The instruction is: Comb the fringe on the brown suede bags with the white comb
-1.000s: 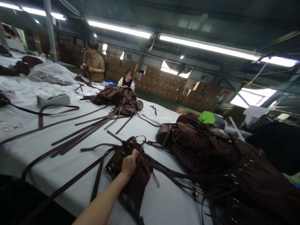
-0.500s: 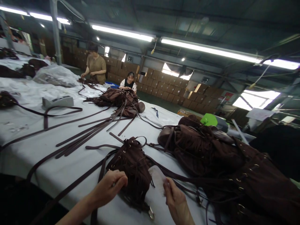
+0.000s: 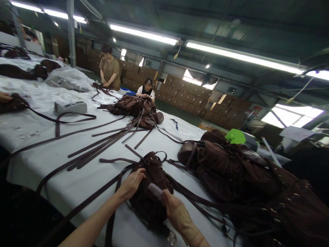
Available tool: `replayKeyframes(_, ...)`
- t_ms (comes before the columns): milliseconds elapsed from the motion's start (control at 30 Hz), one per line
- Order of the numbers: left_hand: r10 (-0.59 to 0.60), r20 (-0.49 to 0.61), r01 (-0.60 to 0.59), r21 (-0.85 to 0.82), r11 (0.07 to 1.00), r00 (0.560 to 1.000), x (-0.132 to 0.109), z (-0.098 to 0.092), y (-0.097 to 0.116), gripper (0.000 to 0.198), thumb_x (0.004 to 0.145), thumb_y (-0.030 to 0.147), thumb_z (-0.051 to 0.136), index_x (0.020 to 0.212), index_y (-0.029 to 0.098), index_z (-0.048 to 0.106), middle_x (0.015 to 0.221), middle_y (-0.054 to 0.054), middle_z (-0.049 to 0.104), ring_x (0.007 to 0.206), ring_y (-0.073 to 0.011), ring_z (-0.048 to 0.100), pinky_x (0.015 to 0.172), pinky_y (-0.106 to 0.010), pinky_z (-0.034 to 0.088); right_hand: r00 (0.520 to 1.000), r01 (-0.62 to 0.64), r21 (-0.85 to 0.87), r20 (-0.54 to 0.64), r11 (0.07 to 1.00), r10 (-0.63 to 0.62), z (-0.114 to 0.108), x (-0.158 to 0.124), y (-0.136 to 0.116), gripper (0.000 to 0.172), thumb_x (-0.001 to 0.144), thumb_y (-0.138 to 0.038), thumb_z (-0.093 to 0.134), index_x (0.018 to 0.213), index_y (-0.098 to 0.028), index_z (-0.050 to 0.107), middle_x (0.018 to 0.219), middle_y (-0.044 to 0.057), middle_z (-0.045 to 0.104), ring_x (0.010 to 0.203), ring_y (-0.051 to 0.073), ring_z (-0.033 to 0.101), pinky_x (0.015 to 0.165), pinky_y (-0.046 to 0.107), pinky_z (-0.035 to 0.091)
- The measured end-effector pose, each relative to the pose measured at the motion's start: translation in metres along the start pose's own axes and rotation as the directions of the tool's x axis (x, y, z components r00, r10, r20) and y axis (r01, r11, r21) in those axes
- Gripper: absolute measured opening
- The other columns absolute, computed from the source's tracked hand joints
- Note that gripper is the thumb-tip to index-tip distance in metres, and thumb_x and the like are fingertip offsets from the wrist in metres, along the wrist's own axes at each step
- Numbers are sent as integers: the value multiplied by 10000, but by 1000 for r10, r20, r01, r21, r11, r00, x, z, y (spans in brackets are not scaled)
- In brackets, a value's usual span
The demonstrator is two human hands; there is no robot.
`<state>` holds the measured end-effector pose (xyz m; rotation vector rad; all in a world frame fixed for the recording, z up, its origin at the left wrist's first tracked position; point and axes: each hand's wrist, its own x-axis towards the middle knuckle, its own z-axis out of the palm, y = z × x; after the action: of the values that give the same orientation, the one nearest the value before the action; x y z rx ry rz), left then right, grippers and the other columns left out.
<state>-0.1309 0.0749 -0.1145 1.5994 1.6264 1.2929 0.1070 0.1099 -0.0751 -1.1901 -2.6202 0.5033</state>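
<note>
Brown bag (image 3: pixel 160 175) lies on the white table (image 3: pixel 87 181), near middle, right in front of me. My left hand (image 3: pixel 132 183) is at its upper left side, fingers together; can't tell if that grip pinches fabric. My right hand (image 3: pixel 176 209) grips a pale flat piece (image 3: pixel 155 192), held over the bag's right half; can't tell if they touch. Clutter: long brown straps (image 3: pixel 95 155) spread left of the bag, some reaching it; more run from its right side to a big pile of brown bags (image 3: pixel 231 164), crowding the right. Shiny thing (image 3: pixel 171 237) at the bag's near end, too blurred to name. Far middle: another brown pile (image 3: pixel 136 108), dark blue strip (image 3: pixel 175 124) right of it. Left: grey device (image 3: pixel 72 108), clear plastic bag (image 3: pixel 69 80) farther back, someone else's hand (image 3: pixel 5 97) on a dark bundle (image 3: pixel 15 104). Two co-workers (image 3: pixel 110 68) far side, cardboard boxes (image 3: pixel 190 97) behind.
</note>
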Motion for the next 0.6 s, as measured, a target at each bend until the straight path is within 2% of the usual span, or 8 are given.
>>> replayKeyframes(167, 38, 62, -45, 121, 992, 997, 11, 8, -14, 411, 972, 412, 324, 1205, 231, 610, 1200, -74, 686, 1130, -235, 599, 1081, -396, 329, 994, -85, 162, 88, 983, 72, 20, -37, 13, 381, 970, -431, 226, 973, -217, 542, 678, 29, 607, 583, 189, 575, 571, 294, 369)
replayKeyframes(300, 94, 96, -112, 204, 973, 991, 14, 14, -15, 381, 963, 415, 393, 1223, 245, 613, 1282, -84, 649, 1203, -243, 549, 1144, -453, 226, 988, -95, 329, 145, 939, 49, 31, -45, 4, 384, 942, -535, 304, 865, -228, 521, 675, -10, 553, 600, 147, 522, 585, 267, 402)
replayKeyframes(367, 140, 127, -166, 224, 960, 982, 12, 13, -16, 368, 960, 400, 414, 1229, 245, 611, 1286, -87, 646, 1206, -243, 547, 1140, -462, 233, 980, -150, 471, 186, 869, 68, 30, -44, -3, 428, 936, -603, 303, 871, -230, 503, 657, -40, 513, 512, 109, 467, 500, 231, 392)
replayKeyframes(400, 163, 144, -193, 230, 954, 976, 11, 11, -16, 361, 959, 387, 421, 1233, 245, 608, 1292, -87, 643, 1212, -242, 544, 1137, -463, 238, 974, -200, 585, 204, 786, 95, 26, -43, -6, 439, 928, -628, 320, 901, -228, 498, 642, -57, 491, 442, 86, 414, 433, 212, 359)
replayKeyframes(433, 184, 158, -218, 234, 948, 970, 9, 8, -16, 354, 957, 373, 428, 1237, 245, 603, 1299, -84, 638, 1219, -241, 541, 1135, -463, 242, 967, -249, 707, 222, 662, 127, 22, -42, -9, 441, 915, -643, 360, 941, -224, 496, 613, -77, 464, 374, 65, 342, 367, 196, 301)
replayKeyframes(500, 210, 171, -248, 240, 939, 963, 3, 1, -13, 344, 958, 334, 419, 1245, 247, 588, 1315, -80, 626, 1233, -237, 533, 1137, -471, 241, 953, -296, 887, 247, 354, 177, 9, -42, -12, 445, 864, -632, 516, 1002, -208, 506, 555, -107, 432, 310, 33, 236, 302, 173, 194)
replayKeyframes(533, 213, 165, -250, 248, 936, 963, -1, -3, -9, 348, 958, 303, 404, 1257, 244, 572, 1327, -81, 617, 1248, -236, 521, 1143, -482, 227, 950, -291, 928, 251, 233, 187, 2, -42, -14, 456, 827, -610, 597, 1005, -197, 520, 534, -111, 436, 301, 24, 227, 291, 163, 173)
replayKeyframes(600, 225, 132, -252, 249, 935, 965, -12, -8, 6, 401, 921, 211, 409, 1308, 230, 513, 1369, -85, 579, 1316, -234, 456, 1171, -505, 159, 950, -272, 953, 244, 134, 198, -10, -42, -17, 462, 786, -571, 681, 992, -180, 549, 517, -103, 467, 296, 14, 243, 281, 144, 175)
